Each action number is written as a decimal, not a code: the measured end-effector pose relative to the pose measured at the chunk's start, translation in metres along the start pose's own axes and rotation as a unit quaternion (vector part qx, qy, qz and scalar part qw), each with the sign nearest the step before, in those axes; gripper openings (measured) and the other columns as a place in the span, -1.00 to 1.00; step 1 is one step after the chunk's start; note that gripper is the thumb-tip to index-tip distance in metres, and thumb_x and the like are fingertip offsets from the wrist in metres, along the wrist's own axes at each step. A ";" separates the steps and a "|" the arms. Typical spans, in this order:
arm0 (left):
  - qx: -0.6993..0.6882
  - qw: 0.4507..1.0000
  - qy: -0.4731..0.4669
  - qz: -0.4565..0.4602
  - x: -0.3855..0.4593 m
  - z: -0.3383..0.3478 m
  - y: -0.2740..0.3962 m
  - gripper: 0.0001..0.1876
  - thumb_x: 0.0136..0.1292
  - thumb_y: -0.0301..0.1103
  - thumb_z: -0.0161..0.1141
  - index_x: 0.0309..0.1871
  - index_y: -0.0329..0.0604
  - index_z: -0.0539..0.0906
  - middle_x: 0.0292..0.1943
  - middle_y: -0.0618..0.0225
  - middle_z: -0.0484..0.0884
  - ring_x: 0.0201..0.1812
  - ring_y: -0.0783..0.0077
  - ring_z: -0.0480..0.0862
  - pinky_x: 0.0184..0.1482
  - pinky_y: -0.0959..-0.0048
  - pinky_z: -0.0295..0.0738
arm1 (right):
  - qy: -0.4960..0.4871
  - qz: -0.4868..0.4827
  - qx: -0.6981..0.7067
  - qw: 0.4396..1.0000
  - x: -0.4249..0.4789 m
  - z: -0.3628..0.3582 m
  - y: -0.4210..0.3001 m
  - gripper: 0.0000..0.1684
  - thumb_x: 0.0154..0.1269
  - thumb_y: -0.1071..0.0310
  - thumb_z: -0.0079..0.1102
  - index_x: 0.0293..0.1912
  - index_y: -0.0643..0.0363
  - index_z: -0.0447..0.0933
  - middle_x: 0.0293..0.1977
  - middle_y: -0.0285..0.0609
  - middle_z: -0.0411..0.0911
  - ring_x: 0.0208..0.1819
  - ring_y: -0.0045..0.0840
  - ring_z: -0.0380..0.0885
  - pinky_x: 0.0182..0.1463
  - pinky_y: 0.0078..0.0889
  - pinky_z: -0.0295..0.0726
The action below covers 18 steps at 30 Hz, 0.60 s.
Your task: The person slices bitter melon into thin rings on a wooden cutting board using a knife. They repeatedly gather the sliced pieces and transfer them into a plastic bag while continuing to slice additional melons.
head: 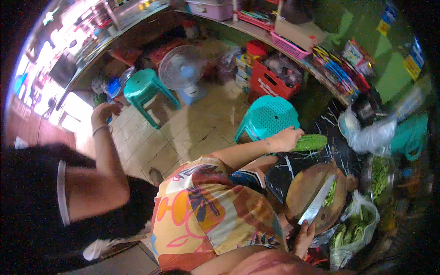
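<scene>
My left hand (pixel 287 139) grips one end of a long green vegetable (pixel 312 142), perhaps a gourd or cucumber, above the black marble-patterned table (pixel 338 151). In my right hand (pixel 303 235) is the handle of a large kitchen knife (pixel 318 202). Its broad blade lies over a round wooden chopping board (pixel 297 192), pointing away from me. Small cut green pieces (pixel 330 194) sit on the board beside the blade. Right of the board, a clear plastic bag (pixel 369 220) holds more green vegetables. Beyond it, a metal bowl (pixel 392 175) contains chopped greens.
A turquoise plastic stool (pixel 271 115) stands just past the table. Another green stool (pixel 141 84) and a fan (pixel 182 70) are farther off. At left is another person's bent arm (pixel 110 168). A red crate (pixel 271 82) sits below the shelf.
</scene>
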<state>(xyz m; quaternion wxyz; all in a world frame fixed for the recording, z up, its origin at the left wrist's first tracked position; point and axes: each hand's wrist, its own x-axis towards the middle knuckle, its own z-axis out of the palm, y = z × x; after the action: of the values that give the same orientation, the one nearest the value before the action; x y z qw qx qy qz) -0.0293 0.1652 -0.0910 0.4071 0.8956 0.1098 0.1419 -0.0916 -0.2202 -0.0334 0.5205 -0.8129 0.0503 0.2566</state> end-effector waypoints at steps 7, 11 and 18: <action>0.165 0.986 0.036 -0.014 -0.034 -0.002 0.019 -0.21 0.30 0.11 0.32 0.54 0.17 0.30 0.24 -0.09 0.40 0.14 -0.30 0.54 0.12 -0.09 0.60 | -0.032 -0.058 0.070 0.995 -0.020 0.011 -0.023 -0.37 0.56 0.06 0.11 0.39 0.28 0.35 -0.24 -0.10 0.60 -0.55 -0.56 0.50 -0.53 -0.51 0.46; 0.175 0.984 0.040 -0.016 -0.033 -0.002 0.021 -0.08 0.13 0.06 0.48 0.54 0.13 0.30 0.10 -0.09 0.45 0.09 -0.26 0.58 0.10 -0.04 0.63 | 0.022 -0.224 0.018 0.974 0.011 0.005 0.029 -0.45 0.58 0.13 0.07 0.35 0.30 0.41 -0.10 -0.11 0.62 -0.34 -0.55 0.57 -0.29 -0.52 0.55; 0.149 0.988 0.033 -0.003 -0.021 -0.018 0.002 -0.21 0.17 -0.10 0.45 0.45 -0.11 0.42 0.16 -0.18 0.59 0.18 -0.17 0.61 0.22 0.02 0.55 | -0.014 -0.180 -0.117 0.977 0.000 0.003 -0.001 -0.54 0.57 0.11 0.04 0.12 0.36 0.48 -0.18 0.30 0.64 -0.15 0.01 0.65 -0.02 -0.08 0.57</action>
<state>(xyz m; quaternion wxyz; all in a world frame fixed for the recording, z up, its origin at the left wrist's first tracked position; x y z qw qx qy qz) -0.0551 0.1697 -0.0812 0.2658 0.9407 0.1460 0.1523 -0.0927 -0.2172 -0.0337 0.4603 -0.8601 -0.1341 0.1743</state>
